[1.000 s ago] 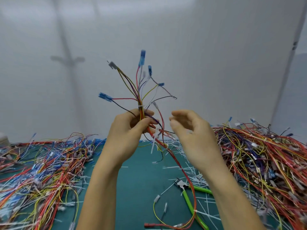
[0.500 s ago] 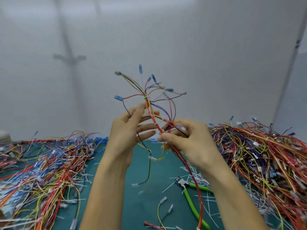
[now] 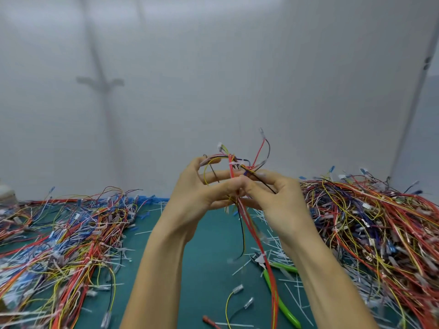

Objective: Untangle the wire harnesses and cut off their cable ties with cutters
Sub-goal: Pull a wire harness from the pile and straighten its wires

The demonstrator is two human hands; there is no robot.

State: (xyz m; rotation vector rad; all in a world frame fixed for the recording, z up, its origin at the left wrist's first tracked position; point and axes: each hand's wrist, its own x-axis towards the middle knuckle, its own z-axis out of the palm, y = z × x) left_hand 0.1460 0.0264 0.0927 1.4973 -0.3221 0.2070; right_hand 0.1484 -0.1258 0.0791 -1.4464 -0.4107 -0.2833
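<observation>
The wire harness (image 3: pixel 231 170) is held up in the air over the middle of the green worktop (image 3: pixel 209 262), between the two hands and in front of a plain pale wall. Its long axis runs nearly upright. A short fan of loose ends with small terminals points up and out above the fingers. The main run of red strands hangs down and leans slightly to the right, reaching the worktop's near edge. A thin black strand dangles beside it and stops higher up. A white cable tie (image 3: pixel 232 164) wraps the bundle just above the fingertips. The left hand (image 3: pixel 197 193) grips the bundle between thumb and curled fingers, with a yellow loop passing round its forefinger. The right hand (image 3: pixel 280 198) pinches wires of the same bundle between thumb and forefinger, its fingertips touching those of the left. The green-handled cutters (image 3: pixel 284 306) lie flat on the worktop below the right forearm, nose toward the far edge, with the hanging red strands crossing over them. White cut-off tie scraps (image 3: pixel 273 236) are scattered around them. One heap of tangled harnesses (image 3: pixel 66 233) fills the left side of the worktop, and a larger heap (image 3: pixel 380 222) fills the right side. A loose yellow wire (image 3: pixel 226 305) lies near the front edge.
</observation>
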